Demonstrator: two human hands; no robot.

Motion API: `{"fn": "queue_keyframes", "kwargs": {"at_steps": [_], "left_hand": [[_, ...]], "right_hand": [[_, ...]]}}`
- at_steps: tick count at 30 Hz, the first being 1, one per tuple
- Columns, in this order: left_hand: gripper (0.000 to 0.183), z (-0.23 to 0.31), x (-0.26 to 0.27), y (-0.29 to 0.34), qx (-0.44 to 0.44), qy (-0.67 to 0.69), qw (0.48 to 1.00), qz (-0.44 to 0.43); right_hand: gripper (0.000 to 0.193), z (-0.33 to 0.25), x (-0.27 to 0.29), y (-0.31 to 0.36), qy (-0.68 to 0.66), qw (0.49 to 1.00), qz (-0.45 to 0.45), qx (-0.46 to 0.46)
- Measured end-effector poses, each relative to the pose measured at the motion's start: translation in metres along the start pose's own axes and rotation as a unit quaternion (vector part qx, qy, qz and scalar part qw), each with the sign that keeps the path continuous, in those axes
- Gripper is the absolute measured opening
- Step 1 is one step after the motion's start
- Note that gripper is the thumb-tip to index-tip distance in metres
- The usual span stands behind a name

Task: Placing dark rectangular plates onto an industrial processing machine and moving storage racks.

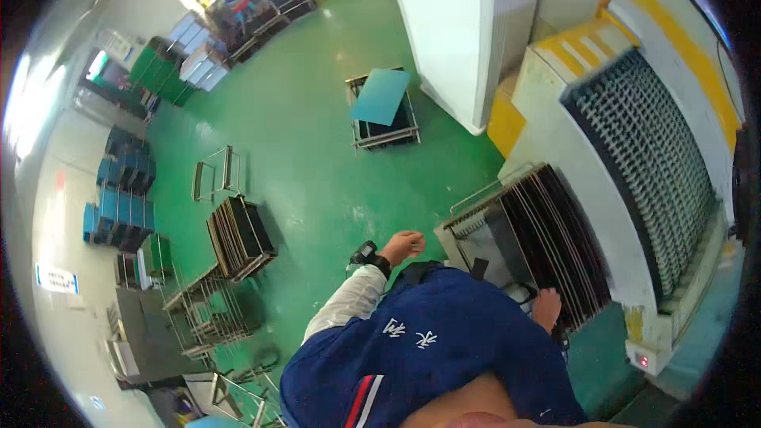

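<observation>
The left hand (406, 246) hangs out over the green floor (317, 127), fingers loosely curled with nothing visible in them, and a gap shows between it and the left corner of the metal rack (495, 195). A black wrist device (365, 254) sits at the end of its pale sleeve (346, 301). The right hand (547, 309) is at the near edge of that rack, its fingers partly extended and close to the dark panels (547, 238); whether it touches or grips one cannot be told. The panels stand side by side on edge, filling the rack's right part up to its right edge. Just beyond that edge is a white-and-yellow machine with a bed of grey wheels (650, 166). Farther off, a blue-green sheet (380, 97) lies aslant on a second rack (388, 141), overhanging its far right corner, near a tall white cabinet (444, 32). To the left, a smaller rack holds upright brown-edged boards (238, 236), with a bare metal frame (229, 170) just beyond it.
</observation>
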State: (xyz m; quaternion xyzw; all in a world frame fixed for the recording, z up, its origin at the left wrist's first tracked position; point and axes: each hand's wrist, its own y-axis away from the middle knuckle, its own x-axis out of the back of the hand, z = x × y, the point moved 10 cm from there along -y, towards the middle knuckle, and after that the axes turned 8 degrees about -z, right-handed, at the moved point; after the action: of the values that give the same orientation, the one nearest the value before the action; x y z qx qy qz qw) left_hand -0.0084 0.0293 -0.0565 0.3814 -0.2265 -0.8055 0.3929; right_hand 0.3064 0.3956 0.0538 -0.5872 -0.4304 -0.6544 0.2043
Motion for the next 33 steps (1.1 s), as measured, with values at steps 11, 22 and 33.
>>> {"fn": "queue_keyframes", "kwargs": {"at_steps": [11,22,33], "left_hand": [[0.04,0.025,-0.136,-0.02,0.028,-0.184,0.966,-0.178],[0.062,0.013,-0.3,-0.009,0.074,-0.322,0.877,-0.35],[0.038,0.105,-0.357,-0.034,-0.006,-0.015,0.919,-0.394]], "right_hand": [[0.011,0.003,0.179,0.053,-0.079,0.971,0.201,0.105],[0.019,0.125,0.251,0.075,-0.45,0.841,0.282,-0.099],[0.037,0.123,0.27,-0.013,-0.301,0.897,0.322,0.026]]}}
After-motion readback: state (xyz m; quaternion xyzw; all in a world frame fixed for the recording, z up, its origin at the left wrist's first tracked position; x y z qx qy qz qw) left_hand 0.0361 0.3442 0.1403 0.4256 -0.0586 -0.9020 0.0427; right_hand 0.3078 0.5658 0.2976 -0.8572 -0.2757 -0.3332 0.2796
